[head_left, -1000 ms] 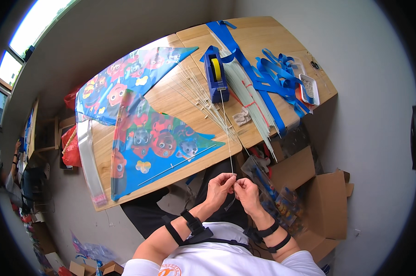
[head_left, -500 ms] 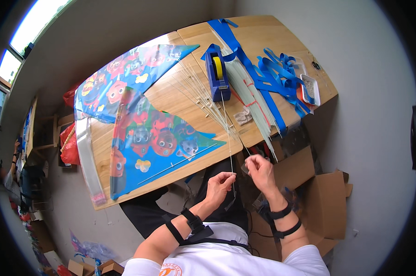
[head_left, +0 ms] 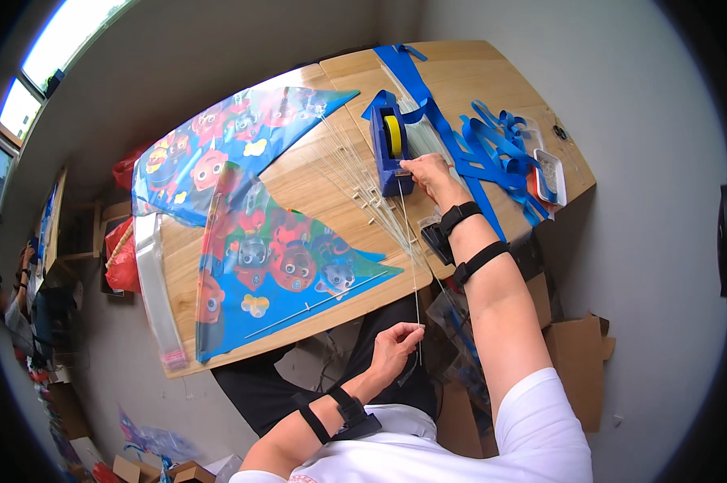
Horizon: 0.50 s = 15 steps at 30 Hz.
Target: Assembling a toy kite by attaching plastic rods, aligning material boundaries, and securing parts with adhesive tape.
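Observation:
My left hand point(head_left: 399, 348) is closed in a pinch on a thin pale rod point(head_left: 417, 302), near the table's front edge. The rod runs away from me, its far end near the front of a blue tape dispenser point(head_left: 385, 153). At that dispenser's cutter, my right hand point(head_left: 432, 179) has its fingertips pinched on the tape's end, which they mostly hide. A roll with a yellow core point(head_left: 392, 135) sits in the dispenser. Several thin rods with small pale fittings point(head_left: 363, 197) lie fanned beside it. A printed blue kite sail point(head_left: 287, 262) lies left of my hands, with one rod on it.
A second printed sail point(head_left: 210, 149) lies behind the first. Blue ribbon point(head_left: 492, 145) is heaped at the right, by a white tray point(head_left: 550, 175) of small parts and scissors point(head_left: 560, 132). A clear plastic sleeve point(head_left: 156, 290) lies at the left edge. Cardboard boxes point(head_left: 576, 374) stand below right.
My right hand has moved from near the table's front edge forward to the dispenser's cutter. My left hand keeps its pinch on the rod. The whole view has shifted slightly.

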Each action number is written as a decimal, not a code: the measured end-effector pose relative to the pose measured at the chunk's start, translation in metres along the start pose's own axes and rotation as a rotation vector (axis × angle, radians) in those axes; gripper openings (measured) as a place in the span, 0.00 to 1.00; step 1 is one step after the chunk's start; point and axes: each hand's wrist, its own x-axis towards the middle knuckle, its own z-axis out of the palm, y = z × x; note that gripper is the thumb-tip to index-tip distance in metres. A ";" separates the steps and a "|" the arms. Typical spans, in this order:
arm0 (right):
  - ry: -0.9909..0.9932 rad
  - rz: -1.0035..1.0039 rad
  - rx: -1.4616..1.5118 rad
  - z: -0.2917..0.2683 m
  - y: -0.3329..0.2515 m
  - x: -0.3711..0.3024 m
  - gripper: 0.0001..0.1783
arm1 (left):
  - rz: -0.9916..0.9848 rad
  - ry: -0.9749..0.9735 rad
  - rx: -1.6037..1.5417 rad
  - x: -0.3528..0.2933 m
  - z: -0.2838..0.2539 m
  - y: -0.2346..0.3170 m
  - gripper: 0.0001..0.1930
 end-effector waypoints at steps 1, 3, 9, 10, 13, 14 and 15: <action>0.090 -0.034 0.011 -0.003 0.015 0.017 0.10 | -0.009 -0.021 -0.001 0.001 0.004 0.001 0.08; 0.163 -0.072 0.017 0.001 0.021 0.027 0.09 | -0.021 -0.020 0.010 0.003 0.003 0.005 0.08; 0.114 0.090 0.120 0.007 -0.021 -0.007 0.12 | -0.015 -0.006 0.035 0.003 -0.009 0.005 0.08; 0.062 0.126 0.196 0.002 -0.023 -0.011 0.12 | -0.022 -0.008 0.031 0.004 -0.008 0.005 0.08; -0.056 0.186 0.374 -0.027 0.003 0.007 0.11 | -0.031 -0.050 0.032 0.003 -0.001 0.003 0.08; -0.155 0.200 0.471 -0.032 0.012 0.015 0.11 | -0.024 -0.067 0.012 0.003 -0.001 0.000 0.08; -0.163 0.202 0.469 -0.028 0.008 0.012 0.11 | -0.016 -0.072 -0.013 0.003 -0.002 -0.003 0.08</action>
